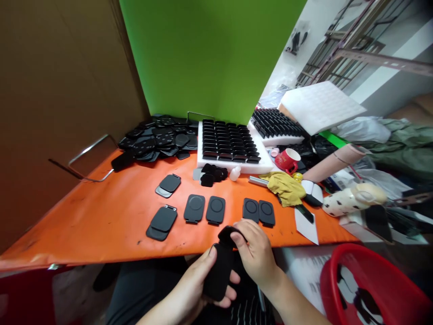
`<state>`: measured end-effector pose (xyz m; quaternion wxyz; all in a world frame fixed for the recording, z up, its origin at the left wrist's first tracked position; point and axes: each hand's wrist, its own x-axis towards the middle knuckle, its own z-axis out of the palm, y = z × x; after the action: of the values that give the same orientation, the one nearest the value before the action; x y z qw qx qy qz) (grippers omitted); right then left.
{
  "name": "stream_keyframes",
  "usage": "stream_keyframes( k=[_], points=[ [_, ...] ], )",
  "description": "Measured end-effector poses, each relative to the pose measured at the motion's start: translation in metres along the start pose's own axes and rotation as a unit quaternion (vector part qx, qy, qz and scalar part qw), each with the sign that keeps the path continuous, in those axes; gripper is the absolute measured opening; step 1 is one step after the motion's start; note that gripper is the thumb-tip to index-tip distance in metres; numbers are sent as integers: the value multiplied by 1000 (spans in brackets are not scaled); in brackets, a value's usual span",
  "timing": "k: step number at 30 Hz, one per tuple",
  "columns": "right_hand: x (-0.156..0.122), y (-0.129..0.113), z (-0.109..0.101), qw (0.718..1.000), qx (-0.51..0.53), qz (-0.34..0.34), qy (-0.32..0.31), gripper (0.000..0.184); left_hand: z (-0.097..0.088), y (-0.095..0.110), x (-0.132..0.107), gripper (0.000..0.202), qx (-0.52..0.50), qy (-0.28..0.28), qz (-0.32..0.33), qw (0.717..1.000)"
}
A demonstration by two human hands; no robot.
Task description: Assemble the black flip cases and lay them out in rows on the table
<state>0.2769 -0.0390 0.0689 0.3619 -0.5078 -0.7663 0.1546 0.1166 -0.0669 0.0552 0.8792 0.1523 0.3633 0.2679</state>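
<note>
A hinged flat black pad point(218, 273) is between my two hands, just in front of the table's near edge. My left hand point(199, 282) grips its larger rounded panel, thumb on top and fingers behind. The pad's smaller upper flap point(226, 236) is pinched between thumb and fingers of my right hand point(254, 248). The flap stands at an angle to the panel. On the table just beyond lie two pairs of dark pads with ring marks, one pair point(215, 210) left of centre, the other point(251, 210) to the right. Two folded pads point(163, 222) lie farther left.
A heap of black plates point(158, 137) fills the back left. White foam trays point(230, 167) hold rows of black pieces. Small black pieces point(213, 174), a white bottle point(235, 173), a yellow cloth point(287, 188) and a red mug point(287, 160) are nearby. A red bucket point(333, 271) stands lower right.
</note>
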Motion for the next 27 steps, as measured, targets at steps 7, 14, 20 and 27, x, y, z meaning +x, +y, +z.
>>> stream_keyframes(
  k=[7,14,20,27],
  points=[
    [-21,-15,16,984,-5,-91,-153,49,5,18,-10,36,-24,37,94,995],
    [-5,-18,25,990,74,78,-92,32,-55,67,-35,45,132,225,196,945],
    [1,-26,36,983,102,81,-132,23,-139,119,-47,60,426,443,249,748],
    [0,-23,34,979,107,91,-146,20,-156,122,-35,66,591,507,248,577]
  ],
)
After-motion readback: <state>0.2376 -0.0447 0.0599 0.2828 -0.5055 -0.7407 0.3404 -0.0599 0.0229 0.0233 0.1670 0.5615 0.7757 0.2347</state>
